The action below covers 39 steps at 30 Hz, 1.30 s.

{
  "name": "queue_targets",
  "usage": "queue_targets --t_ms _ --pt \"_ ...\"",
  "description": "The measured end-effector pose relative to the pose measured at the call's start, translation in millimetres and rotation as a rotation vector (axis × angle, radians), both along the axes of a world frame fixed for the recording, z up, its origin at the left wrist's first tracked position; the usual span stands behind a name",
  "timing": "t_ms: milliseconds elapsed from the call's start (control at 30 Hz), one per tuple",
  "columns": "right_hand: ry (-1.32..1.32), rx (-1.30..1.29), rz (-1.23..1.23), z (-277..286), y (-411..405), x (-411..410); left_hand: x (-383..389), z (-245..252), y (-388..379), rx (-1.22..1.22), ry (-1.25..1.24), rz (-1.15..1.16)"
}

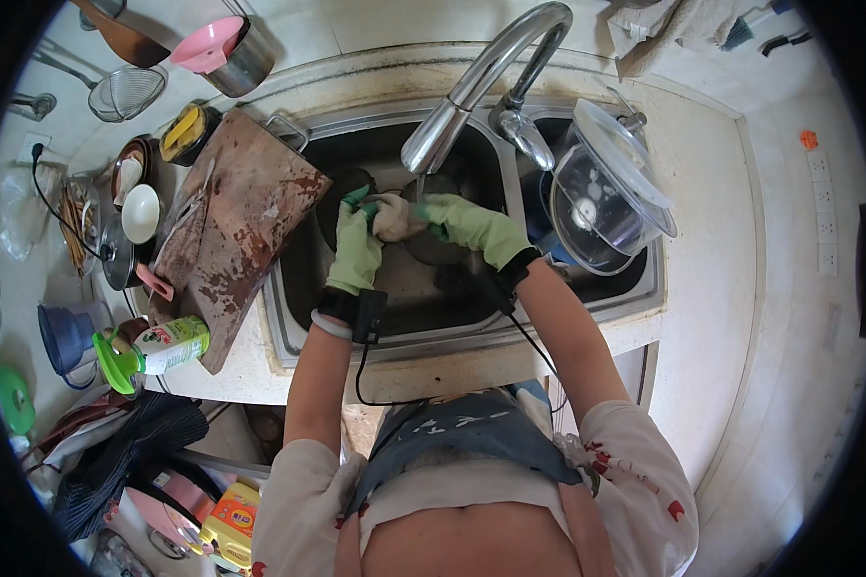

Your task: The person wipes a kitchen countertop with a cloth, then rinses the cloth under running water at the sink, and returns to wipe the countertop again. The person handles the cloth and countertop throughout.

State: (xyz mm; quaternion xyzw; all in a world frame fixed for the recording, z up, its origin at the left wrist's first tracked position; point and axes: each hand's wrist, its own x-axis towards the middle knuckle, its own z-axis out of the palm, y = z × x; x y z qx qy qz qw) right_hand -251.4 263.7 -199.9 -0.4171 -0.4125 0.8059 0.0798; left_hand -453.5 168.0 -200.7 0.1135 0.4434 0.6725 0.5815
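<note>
My left hand [359,241], in a green rubber glove, grips the left end of a wet beige cloth [393,218] over the left basin of a steel double sink [397,352]. My right hand [469,225], gloved the same way, is at the cloth's right side; its fingertips are partly hidden, and they seem to hold it. Just above, the chrome faucet [440,137] runs a thin stream of water between the hands. Below the cloth, dark round pans or lids [440,245] lie in the basin, partly covered by the gloves.
A stained wooden board [242,223] leans over the sink's left edge, with a green-topped spray bottle [169,346] by its lower end. Clear plastic containers [599,202] stand in the right basin. Bowls [141,213] and a small lidded pan [119,252] crowd the left counter.
</note>
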Motion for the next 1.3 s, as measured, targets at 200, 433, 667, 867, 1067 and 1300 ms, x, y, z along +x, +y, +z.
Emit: queue_targets --t_ms 200,433,667,867,1067,1300 --pt "0.055 -0.023 -0.326 4.7 8.4 -3.8 -5.4 12.2 -1.9 -0.209 0.349 -0.189" --pt "0.184 -0.010 -0.331 6.7 0.1 -23.1 16.0 -4.7 -9.2 -0.338 -0.397 -0.461" --pt "0.089 0.117 -0.481 18.4 -4.1 -18.1 25.7 -20.8 -2.7 0.014 -0.031 -0.301" --pt "-0.267 0.664 -0.205 63.9 -49.6 -62.0 23.0 -46.9 0.6 0.034 -0.195 -0.263" --pt "-0.299 0.674 -0.573 54.9 -40.5 -63.6 32.3 -60.4 6.1 0.031 0.579 -0.319" --pt "-0.256 0.892 -0.407 37.3 -50.6 -69.2 39.9 -44.7 5.9 -0.150 -0.059 -0.136"
